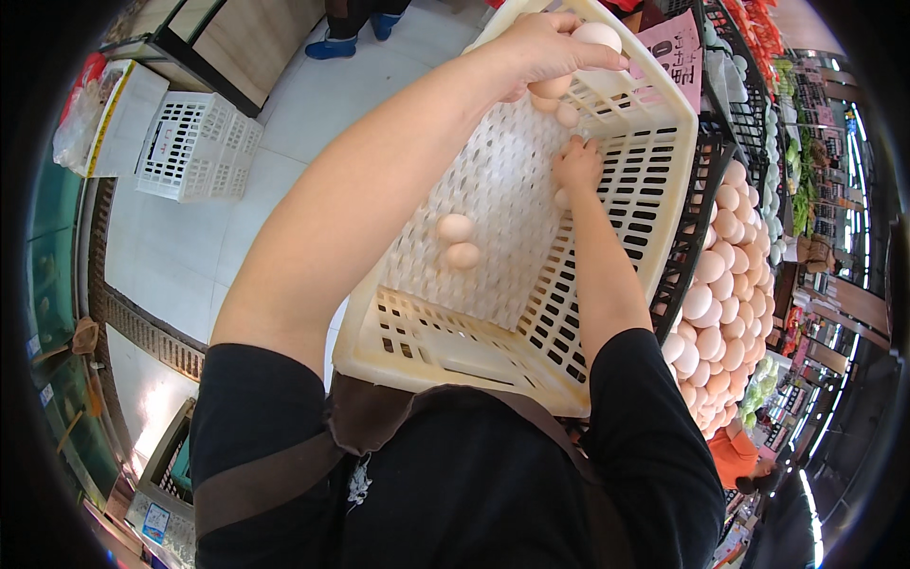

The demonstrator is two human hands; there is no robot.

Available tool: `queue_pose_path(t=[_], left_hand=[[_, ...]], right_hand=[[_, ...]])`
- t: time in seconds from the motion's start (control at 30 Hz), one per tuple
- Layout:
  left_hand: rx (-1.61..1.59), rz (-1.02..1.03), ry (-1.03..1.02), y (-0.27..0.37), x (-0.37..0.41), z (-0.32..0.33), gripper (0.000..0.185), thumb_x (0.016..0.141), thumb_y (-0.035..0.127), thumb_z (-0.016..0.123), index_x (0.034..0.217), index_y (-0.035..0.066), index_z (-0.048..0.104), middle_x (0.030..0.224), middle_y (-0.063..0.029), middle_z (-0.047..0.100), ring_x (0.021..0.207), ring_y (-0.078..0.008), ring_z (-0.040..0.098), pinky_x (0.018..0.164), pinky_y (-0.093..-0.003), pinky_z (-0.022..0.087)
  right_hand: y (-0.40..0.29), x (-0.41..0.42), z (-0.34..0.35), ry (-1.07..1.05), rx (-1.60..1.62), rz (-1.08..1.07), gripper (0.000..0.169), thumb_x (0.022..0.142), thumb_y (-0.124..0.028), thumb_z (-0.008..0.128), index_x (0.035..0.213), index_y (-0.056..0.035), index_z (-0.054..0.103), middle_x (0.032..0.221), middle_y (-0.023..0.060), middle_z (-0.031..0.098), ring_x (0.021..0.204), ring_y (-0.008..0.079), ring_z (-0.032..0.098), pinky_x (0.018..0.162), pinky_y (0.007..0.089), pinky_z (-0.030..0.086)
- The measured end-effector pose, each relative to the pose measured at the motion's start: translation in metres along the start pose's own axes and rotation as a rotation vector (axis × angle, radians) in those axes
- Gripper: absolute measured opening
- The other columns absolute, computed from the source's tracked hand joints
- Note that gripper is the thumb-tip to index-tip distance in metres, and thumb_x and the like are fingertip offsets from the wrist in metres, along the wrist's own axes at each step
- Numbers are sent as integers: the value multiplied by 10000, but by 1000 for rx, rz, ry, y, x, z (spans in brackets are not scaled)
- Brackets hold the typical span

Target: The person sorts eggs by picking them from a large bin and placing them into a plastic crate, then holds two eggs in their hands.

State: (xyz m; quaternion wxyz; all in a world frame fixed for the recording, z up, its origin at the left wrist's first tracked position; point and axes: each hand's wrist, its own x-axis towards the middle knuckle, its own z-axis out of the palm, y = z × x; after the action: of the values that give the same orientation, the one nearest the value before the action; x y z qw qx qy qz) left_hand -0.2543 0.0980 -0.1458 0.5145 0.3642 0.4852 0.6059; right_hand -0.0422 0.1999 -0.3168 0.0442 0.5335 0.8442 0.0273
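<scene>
A cream plastic slatted crate (462, 370) lies before me, its inside lined with bumpy, translucent sheeting (498, 192). At its far end my left hand (554, 53) has its fingers around a pale egg (597, 39). More eggs (551, 87) lie just below that hand. My right hand (579, 165) reaches down to the crate's right side, fingers bent; whether it holds an egg is not plain. One egg (563, 199) is beside its wrist. Two brown eggs (455, 227) rest together on the lining nearer to me.
Right of the crate, a black plastic crate (686, 220) borders a big heap of eggs (725, 284). A pink paper sign (672, 64) with writing stands beyond. On the tiled floor at left is a white crate (199, 146). A person in blue shoes (333, 47) stands ahead.
</scene>
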Motion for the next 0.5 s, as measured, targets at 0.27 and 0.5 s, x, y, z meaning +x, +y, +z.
queue_pose_path(t=[0.27, 0.5], left_hand=[[75, -16, 14, -3, 5, 0, 624, 663, 363, 774, 1158, 63, 542, 1086, -90, 583, 1028, -150, 533, 839, -259, 417], [25, 3, 26, -7, 7, -1, 604, 597, 377, 800, 1078, 77, 590, 1045, -85, 584, 968, -166, 547, 790, -309, 441]], right_hand=[[-12, -34, 7, 39, 167, 35, 422, 781, -226, 576, 1167, -121, 442, 1084, 157, 465, 969, 369, 499, 774, 464, 456], [-16, -59, 11, 91, 240, 23, 458, 786, -235, 580, 1201, -131, 414, 1100, 155, 466, 982, 375, 490, 785, 470, 457]])
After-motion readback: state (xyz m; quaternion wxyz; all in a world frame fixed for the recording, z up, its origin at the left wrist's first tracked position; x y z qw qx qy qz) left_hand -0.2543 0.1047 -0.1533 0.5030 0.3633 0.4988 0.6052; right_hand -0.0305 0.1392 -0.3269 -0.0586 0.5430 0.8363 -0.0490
